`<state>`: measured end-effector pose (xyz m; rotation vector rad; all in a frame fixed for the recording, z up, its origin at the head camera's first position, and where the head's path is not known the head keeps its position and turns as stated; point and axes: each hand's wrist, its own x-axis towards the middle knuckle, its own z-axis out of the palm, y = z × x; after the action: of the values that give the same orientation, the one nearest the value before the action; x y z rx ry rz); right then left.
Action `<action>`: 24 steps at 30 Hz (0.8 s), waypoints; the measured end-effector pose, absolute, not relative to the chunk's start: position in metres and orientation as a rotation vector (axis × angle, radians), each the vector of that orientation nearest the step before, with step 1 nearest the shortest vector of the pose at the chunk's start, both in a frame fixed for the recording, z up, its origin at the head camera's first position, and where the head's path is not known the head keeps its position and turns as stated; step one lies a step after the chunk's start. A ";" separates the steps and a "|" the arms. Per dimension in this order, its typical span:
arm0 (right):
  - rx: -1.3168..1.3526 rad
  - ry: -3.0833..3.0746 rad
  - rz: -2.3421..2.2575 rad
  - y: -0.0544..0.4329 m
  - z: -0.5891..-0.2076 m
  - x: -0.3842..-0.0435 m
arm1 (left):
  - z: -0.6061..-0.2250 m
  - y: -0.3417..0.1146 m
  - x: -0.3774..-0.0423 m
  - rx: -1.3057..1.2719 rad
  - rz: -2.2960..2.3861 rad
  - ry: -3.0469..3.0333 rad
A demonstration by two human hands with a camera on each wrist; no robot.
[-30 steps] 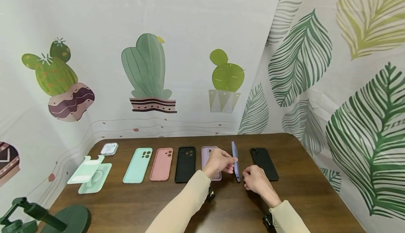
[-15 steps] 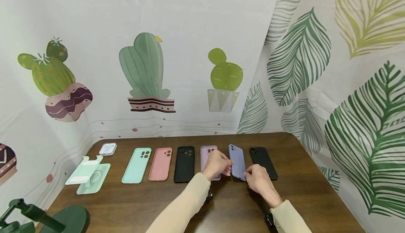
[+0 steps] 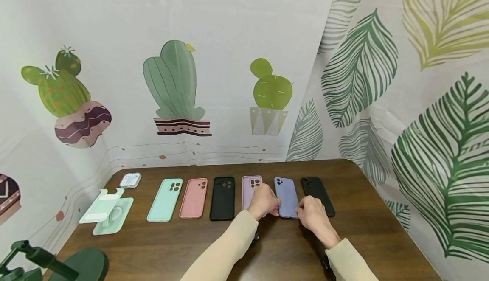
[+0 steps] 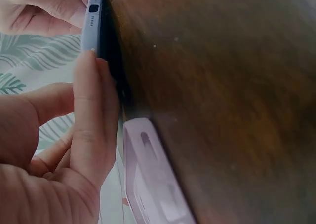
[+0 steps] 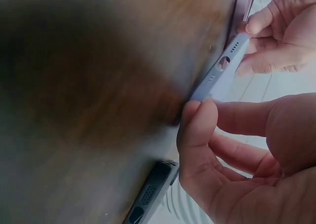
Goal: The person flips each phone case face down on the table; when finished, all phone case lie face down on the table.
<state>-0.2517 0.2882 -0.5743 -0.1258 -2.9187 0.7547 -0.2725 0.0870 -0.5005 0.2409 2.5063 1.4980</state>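
A periwinkle-blue phone case (image 3: 287, 198) lies back up between two neighbours in a row on the dark wooden table. At its lower left edge, my left hand (image 3: 263, 201) pinches the side with thumb and fingers. My right hand (image 3: 312, 216) has its thumb and index finger on the lower right corner, as the right wrist view shows on the phone case (image 5: 217, 76). The bottom end with its port hole faces me. To its left is a lilac phone case (image 3: 247, 192), partly hidden by my left hand. A black phone case (image 3: 318, 194) lies to the right, close beyond my right hand.
Further left in the row are a black case (image 3: 222, 200), a pink case (image 3: 194, 199) and a mint case (image 3: 165, 200). A mint folding stand (image 3: 108, 213), a small white box (image 3: 130, 180) and a dark green lamp base (image 3: 85, 264) stand at the left side.
The blue phone case has turned from standing on its long edge to lying back up. My left hand has shifted slightly down along its left edge; the right hand has closed in on its corner.
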 end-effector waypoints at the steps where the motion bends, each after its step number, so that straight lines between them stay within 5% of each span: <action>1: -0.132 -2.921 0.753 0.288 -0.574 -0.252 | -0.502 0.088 -0.273 0.243 1.505 2.506; 10: -0.158 -2.927 0.760 0.288 -0.577 -0.256 | -0.534 0.092 -0.290 0.267 1.470 2.588; 24: -0.191 -2.937 0.801 0.286 -0.567 -0.252 | -0.509 0.096 -0.272 0.215 1.393 2.706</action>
<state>-0.2524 0.2855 -0.5670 -0.1906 -2.9367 0.8013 -0.2718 0.0955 -0.5092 0.2151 2.7056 1.3928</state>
